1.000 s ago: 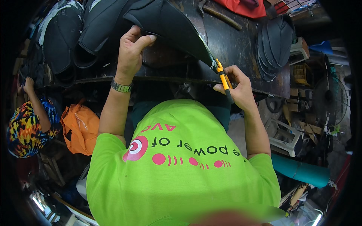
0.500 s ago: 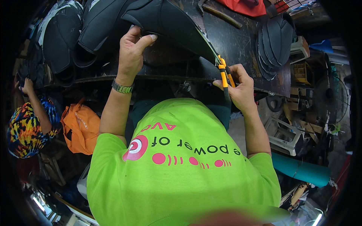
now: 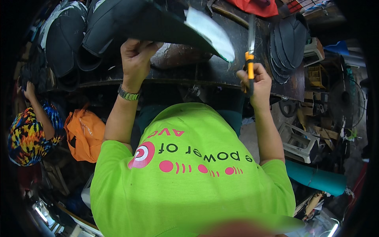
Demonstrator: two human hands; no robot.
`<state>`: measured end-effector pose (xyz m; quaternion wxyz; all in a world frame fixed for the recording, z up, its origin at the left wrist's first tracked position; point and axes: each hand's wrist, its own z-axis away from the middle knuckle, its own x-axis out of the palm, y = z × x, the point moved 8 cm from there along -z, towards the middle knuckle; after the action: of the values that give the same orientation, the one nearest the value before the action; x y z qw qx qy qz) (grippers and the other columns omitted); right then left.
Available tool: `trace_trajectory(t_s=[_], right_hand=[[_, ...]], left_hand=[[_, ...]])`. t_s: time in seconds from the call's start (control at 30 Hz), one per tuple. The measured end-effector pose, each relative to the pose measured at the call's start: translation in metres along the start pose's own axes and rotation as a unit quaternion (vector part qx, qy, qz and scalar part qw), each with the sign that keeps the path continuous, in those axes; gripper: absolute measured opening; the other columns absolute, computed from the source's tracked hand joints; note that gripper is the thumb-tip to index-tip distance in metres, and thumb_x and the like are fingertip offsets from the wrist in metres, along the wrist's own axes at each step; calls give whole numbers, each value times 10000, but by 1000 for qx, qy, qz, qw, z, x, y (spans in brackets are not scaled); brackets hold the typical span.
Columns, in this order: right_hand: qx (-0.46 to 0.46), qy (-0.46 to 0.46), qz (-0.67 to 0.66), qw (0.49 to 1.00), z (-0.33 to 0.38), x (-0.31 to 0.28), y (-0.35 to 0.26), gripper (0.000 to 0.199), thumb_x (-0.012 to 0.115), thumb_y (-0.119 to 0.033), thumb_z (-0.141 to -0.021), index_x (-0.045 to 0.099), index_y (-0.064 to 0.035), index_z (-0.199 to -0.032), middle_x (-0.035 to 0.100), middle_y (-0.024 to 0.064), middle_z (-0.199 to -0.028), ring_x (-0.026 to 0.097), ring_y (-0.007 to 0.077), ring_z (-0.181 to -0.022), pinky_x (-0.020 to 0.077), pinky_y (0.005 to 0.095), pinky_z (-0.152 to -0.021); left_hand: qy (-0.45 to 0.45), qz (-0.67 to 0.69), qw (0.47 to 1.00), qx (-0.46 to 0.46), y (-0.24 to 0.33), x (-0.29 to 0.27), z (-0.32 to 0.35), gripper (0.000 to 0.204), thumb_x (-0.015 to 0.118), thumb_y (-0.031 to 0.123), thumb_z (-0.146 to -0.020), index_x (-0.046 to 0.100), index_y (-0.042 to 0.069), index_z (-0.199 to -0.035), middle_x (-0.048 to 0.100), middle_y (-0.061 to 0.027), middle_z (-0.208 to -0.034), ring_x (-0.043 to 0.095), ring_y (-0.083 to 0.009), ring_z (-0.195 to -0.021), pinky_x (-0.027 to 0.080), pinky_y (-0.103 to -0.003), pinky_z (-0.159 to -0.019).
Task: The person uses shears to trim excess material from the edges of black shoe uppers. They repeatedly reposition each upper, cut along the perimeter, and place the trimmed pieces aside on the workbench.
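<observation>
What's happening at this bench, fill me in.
A person in a bright green shirt stands at a dark workbench. The left hand holds up a dark sheet of material by its lower edge. The right hand grips an orange-handled cutter, blade pointing up, just beside the sheet's pale corner. Stacked dark cut pieces lie on the bench to the right. Another person in a multicoloured top is at the left.

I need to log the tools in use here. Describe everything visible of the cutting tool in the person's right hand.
The cutting tool has an orange and black handle and a long, thin, pale metal blade that points up and away over the dark workbench. The right hand is closed around the handle, fingers wrapped over it. The blade stands just right of the pale edge of the dark sheet, apparently clear of it; its tip is too blurred to describe.
</observation>
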<state>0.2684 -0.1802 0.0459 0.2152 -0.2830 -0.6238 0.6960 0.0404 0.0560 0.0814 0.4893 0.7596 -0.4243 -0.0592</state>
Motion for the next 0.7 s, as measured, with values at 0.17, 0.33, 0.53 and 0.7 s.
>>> trace_trajectory(t_s=[0.17,0.33,0.53,0.7], right_hand=[[-20,14,-53,998,-16,0,0,263,830,-148,-822,590,-63,-887,581,-12,-669,517,34,-512,415,179,-472],[109,-134,18,985,-11,36,31,309,867,-214,-790,608,-60,-856,583,-3,-615,535,46,-483,393,186,-433],[235,-183,50,953,-1,51,52,334,847,-301,-796,633,-47,-833,598,36,-588,541,86,-416,391,205,-401],[256,-185,65,947,-5,48,54,357,840,-332,-797,628,-45,-808,600,49,-581,542,91,-408,394,210,-399]], left_hand=[[-195,-394,879,181,0,32,2,112,724,27,-825,762,66,-923,669,-67,-1078,595,-210,-1070,492,-358,-916],[-217,-317,923,-11,-52,20,19,278,708,-21,-793,753,91,-1043,678,-51,-1119,622,-236,-1081,509,-360,-938],[-291,-463,830,112,-35,27,38,409,691,-31,-792,725,137,-1163,682,-51,-1162,626,-250,-1126,483,-384,-985],[-238,-516,819,79,-29,15,43,448,658,-62,-799,720,137,-1196,675,-48,-1212,603,-247,-1182,449,-397,-1050]])
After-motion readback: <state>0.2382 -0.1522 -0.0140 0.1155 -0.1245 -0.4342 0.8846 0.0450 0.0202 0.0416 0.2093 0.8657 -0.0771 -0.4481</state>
